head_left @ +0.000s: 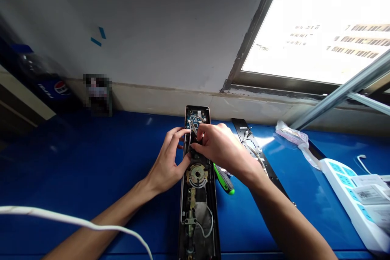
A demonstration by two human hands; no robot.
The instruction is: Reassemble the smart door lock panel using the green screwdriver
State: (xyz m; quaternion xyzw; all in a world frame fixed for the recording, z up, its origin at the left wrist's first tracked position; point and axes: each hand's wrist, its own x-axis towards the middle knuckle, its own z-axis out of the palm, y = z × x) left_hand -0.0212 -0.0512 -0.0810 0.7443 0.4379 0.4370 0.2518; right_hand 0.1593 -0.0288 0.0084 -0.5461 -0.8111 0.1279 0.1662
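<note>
Loosely spread, left fingers (179, 134) touch the open casing (201, 213); right fingers (200, 148) look narrow inside; bottle (54, 88) reads Pepsi.

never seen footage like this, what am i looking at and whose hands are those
No robot here: one camera on a person's head looks forward and down at their own bare hands. The left hand touches the edge of a long open housing with a circuit board and wiring inside; the right hand reaches into it. Whether either grips a small part is hidden. On the blue table also lie a green-and-black-handled tool, a perforated plate and a power strip.
</note>
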